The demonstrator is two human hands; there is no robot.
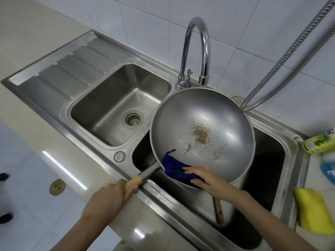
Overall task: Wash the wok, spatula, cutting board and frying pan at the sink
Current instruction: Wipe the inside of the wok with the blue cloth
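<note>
A large grey wok (181, 124) tilts over the right sink basin (268, 160), brown burnt residue near its middle. My left hand (110, 198) grips the wok's wooden handle (135, 182) at the sink's front rim. My right hand (208, 180) presses a dark blue cloth (174, 166) against the wok's near inner wall, fingers laid over it. Below the wok, a brown wooden handle (218, 210) of another utensil lies in the right basin; the rest of it is hidden.
The left basin (101, 104) holds only its drain strainer (132, 119). A chrome faucet (197, 51) arches behind the wok, and a metal spray hose (290, 57) hangs at right. On the right counter lie a yellow sponge (313, 212) and detergent bottles (319, 144).
</note>
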